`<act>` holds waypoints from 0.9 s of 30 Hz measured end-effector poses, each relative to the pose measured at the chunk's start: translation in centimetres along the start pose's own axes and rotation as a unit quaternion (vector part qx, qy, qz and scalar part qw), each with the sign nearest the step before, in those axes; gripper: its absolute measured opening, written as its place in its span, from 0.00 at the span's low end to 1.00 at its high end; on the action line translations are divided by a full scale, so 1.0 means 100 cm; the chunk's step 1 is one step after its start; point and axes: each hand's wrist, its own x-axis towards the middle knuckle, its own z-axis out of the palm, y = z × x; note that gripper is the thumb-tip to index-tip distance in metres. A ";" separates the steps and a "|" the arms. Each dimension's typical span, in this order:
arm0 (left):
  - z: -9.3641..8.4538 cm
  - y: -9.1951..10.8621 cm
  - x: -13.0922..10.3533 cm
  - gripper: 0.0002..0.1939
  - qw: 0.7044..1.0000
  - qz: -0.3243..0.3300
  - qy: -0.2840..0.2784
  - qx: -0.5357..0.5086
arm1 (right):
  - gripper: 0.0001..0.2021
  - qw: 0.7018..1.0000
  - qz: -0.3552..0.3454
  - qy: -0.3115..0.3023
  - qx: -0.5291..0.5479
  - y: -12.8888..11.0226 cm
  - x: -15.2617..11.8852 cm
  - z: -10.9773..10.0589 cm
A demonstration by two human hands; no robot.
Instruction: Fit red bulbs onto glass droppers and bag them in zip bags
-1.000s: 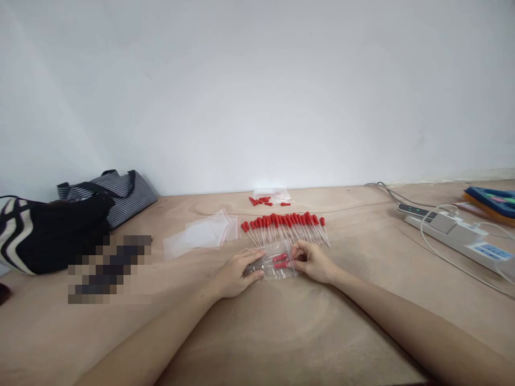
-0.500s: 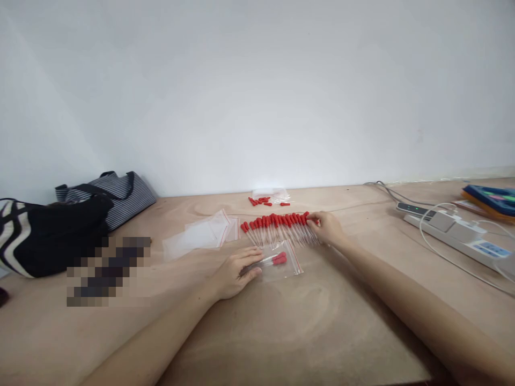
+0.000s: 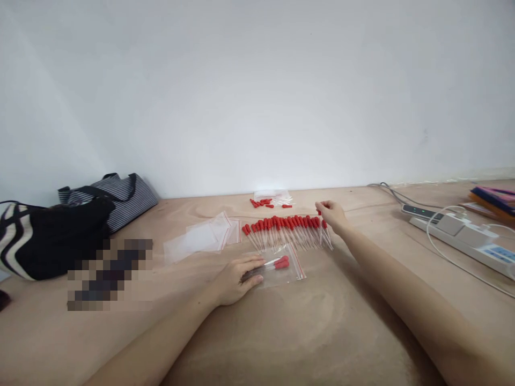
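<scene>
Beyond our row of droppers, we see loose red bulbs (a small scatter) on the counter.

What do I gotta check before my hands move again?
1. Left hand on the clear bag: ok.
2. Red-topped droppers inside that bag: ok.
3. Right hand pinching another dropper by its red top: ok.
4. Flat bags left of the dropper row: ok.
5. All red bulbs in that row: not ok, loose bulbs lie behind it.
6. Clear bag's seal closed: cannot tell.
</scene>
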 end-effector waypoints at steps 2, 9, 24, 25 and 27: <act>0.000 0.000 0.000 0.18 1.000 -0.004 0.000 0.001 | 0.16 0.999 0.004 0.002 0.045 -0.004 -0.005 -0.011; 0.001 -0.002 0.001 0.19 1.000 0.012 0.004 0.000 | 0.17 0.958 0.052 -0.023 0.282 0.001 -0.059 -0.025; 0.001 -0.001 0.002 0.20 1.000 0.011 0.009 0.012 | 0.16 0.919 0.053 -0.260 0.290 -0.016 -0.125 -0.010; 0.001 -0.001 0.002 0.20 1.000 0.012 0.008 0.009 | 0.16 0.921 0.019 -0.289 0.260 -0.016 -0.125 -0.012; 0.001 -0.001 0.002 0.20 1.000 0.013 0.006 0.005 | 0.14 0.920 -0.040 -0.333 0.205 -0.016 -0.125 -0.015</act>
